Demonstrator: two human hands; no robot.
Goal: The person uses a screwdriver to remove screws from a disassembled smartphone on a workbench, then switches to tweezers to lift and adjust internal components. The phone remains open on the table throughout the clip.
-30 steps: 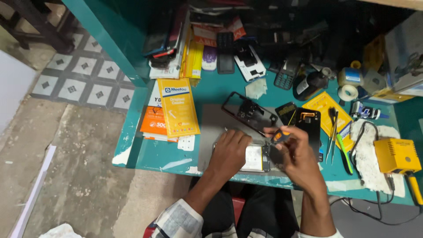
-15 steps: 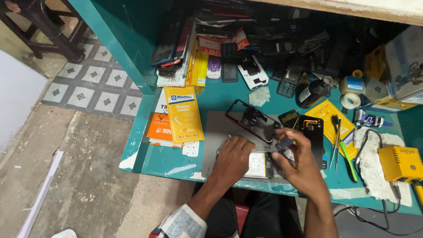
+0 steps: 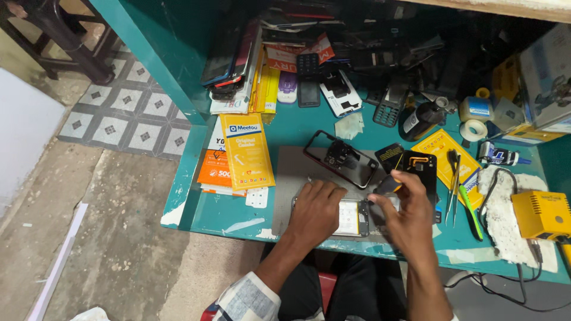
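Head view: the left hand (image 3: 315, 209) lies flat, fingers together, pressing down on an opened phone (image 3: 351, 217) at the near edge of the grey work mat (image 3: 291, 172), apparently to keep it from sliding. The right hand (image 3: 404, 217) is pinched shut on a small dark tool with an orange tip (image 3: 389, 183), angled toward the phone's right end. Just beyond the hands, a detached phone frame (image 3: 340, 158) lies on the mat, within reach. Tweezers (image 3: 453, 178) and a green-handled tool (image 3: 470, 205) lie to the right, beside a yellow soldering station (image 3: 542, 214). Yellow and orange packets (image 3: 245, 151) crowd the left. Open room is confined to the mat; the teal bench (image 3: 226, 220) edge runs just below both wrists.
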